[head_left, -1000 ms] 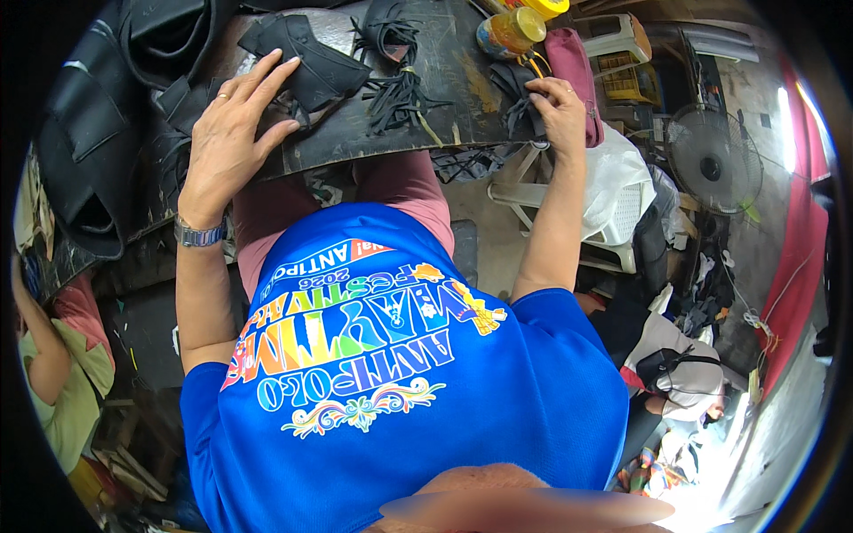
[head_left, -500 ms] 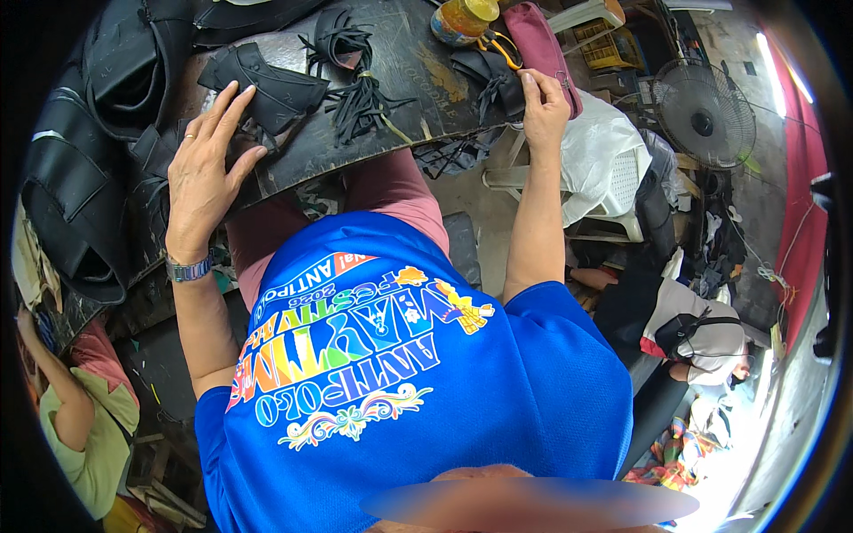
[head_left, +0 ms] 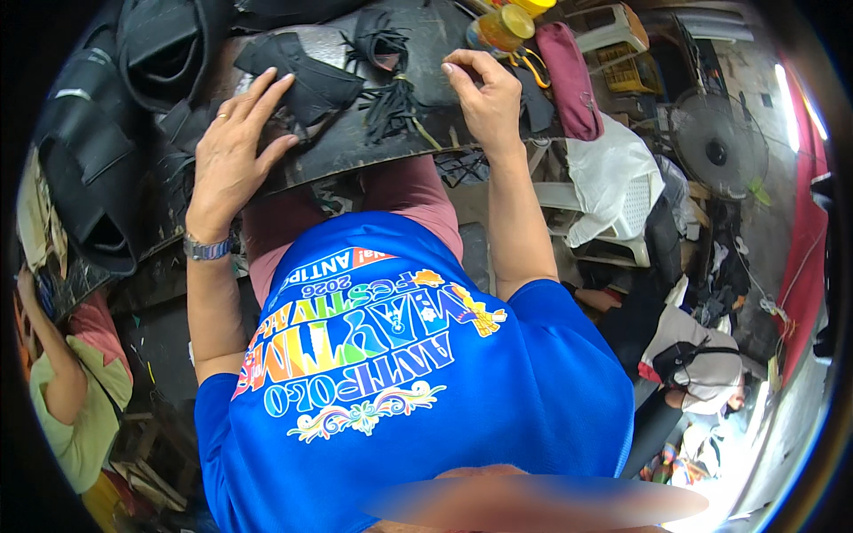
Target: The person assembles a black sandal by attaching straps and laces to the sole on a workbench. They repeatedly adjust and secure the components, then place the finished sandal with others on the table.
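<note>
A round yellow-lidded container (head_left: 503,27), amber and possibly a jar, is being seen at the work board's far edge, just beyond the right hand (head_left: 484,93). A pale plastic bag (head_left: 613,178) is hanging at the right, below the board. No labels, signs or screens are being shown clearly.
</note>
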Action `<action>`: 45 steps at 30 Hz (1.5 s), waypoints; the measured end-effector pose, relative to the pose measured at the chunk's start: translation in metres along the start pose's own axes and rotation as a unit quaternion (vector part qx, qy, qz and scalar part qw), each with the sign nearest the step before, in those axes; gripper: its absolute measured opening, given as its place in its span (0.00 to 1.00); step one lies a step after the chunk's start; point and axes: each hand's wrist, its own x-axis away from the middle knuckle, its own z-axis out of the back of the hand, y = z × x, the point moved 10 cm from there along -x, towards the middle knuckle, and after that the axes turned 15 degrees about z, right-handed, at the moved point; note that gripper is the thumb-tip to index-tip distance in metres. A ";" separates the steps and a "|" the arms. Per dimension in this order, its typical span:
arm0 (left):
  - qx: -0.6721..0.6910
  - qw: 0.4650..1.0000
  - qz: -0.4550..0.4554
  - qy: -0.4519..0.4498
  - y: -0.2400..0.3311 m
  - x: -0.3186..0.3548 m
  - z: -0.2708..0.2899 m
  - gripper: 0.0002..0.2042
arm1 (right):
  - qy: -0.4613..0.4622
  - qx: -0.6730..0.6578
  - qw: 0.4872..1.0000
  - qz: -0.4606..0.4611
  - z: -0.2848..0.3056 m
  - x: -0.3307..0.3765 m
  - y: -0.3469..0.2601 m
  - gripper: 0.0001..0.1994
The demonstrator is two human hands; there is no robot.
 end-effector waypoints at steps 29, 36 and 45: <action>0.015 1.000 0.001 0.003 -0.004 0.000 -0.003 0.38 | -0.373 0.140 0.910 0.115 -0.095 -0.039 0.027 0.21; 0.006 1.000 0.002 0.002 -0.005 0.000 -0.005 0.37 | -0.380 0.107 0.915 0.077 -0.076 -0.028 0.036 0.24; 0.008 1.000 0.004 0.002 -0.005 0.000 -0.005 0.37 | -0.209 0.237 0.947 0.059 -0.036 -0.033 0.021 0.10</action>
